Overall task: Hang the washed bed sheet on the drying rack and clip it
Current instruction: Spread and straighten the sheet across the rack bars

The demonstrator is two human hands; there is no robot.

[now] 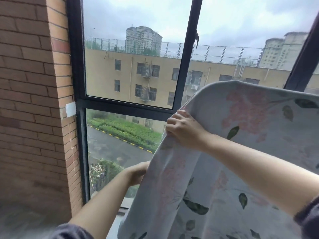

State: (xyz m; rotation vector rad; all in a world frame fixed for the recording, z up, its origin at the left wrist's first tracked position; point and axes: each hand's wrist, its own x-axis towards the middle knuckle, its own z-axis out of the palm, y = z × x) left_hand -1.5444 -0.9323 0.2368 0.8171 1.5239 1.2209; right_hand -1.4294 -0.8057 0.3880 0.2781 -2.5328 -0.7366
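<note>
The bed sheet (250, 135) is pale grey with pink flowers and dark green leaves. It fills the right half of the head view, draped over something hidden beneath it and hanging down in folds. My right hand (183, 128) grips the sheet's left edge high up, fingers closed on the cloth. My left hand (136, 173) is lower, holding the same hanging edge; its fingers are partly hidden behind the fabric. No drying rack bar and no clips are visible.
A dark-framed window (183, 66) stands directly ahead, with a yellow building and a road outside. A brick wall (31, 100) closes off the left side. A narrow sill (124, 207) runs under the window.
</note>
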